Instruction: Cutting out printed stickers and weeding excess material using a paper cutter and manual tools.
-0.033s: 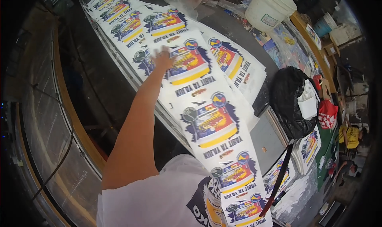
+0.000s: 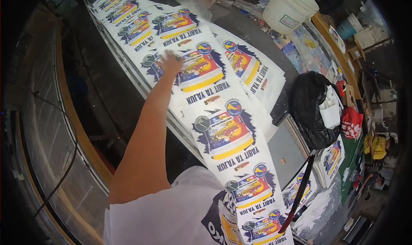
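Note:
My left hand reaches out over a long strip of printed white sheet, palm down with its fingers spread. It lies on or just over one of the colourful repeated designs, holding nothing; contact is hard to tell. The same yellow, red and blue design with dark lettering runs along the strip, from the far upper left to close beside my body at the lower right. Another printed sheet lies partly under it on the right. My right hand is out of view.
A white bucket stands at the far right of the table. Nearer are a black plastic bag, a red bag, a grey flat panel and a stack of prints. A long framed surface runs along the left. People are at the far right.
The whole view has shifted slightly. My left hand is less blurred and its fingers show more distinctly, still over the same design.

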